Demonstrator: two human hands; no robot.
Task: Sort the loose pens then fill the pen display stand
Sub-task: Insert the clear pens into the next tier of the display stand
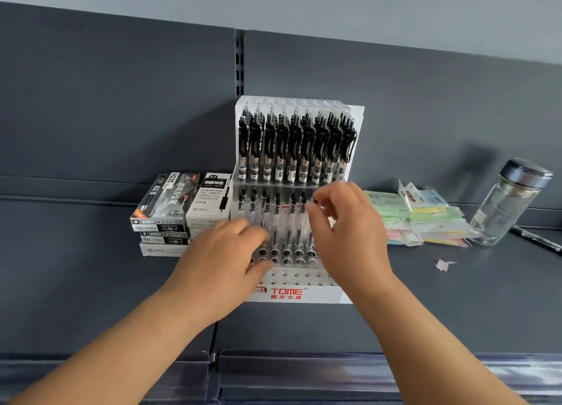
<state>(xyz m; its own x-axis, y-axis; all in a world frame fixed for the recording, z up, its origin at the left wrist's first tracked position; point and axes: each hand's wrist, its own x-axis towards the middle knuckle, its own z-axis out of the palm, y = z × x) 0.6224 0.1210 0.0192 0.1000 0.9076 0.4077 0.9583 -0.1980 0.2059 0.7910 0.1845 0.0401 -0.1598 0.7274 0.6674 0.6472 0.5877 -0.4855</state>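
Note:
A white tiered pen display stand (pixel 292 295) marked TOME sits on the dark shelf. Its upper tier is packed with black-clipped pens (pixel 295 146). The lower tier holds several clear pens (pixel 275 213), with several bare holes in front of them. My right hand (pixel 346 228) is at the lower tier's right side, thumb and forefinger pinching the top of a pen (pixel 314 202). My left hand (pixel 228 252) rests on the stand's lower left, fingers spread over the holes; whether it holds anything is hidden.
Stacked pen boxes (pixel 170 213) stand left of the stand. Coloured sticky-note packs (pixel 422 219) lie to its right, then a glass jar with a dark lid (pixel 511 201). A paper scrap (pixel 444 264) lies on the shelf (pixel 456 307).

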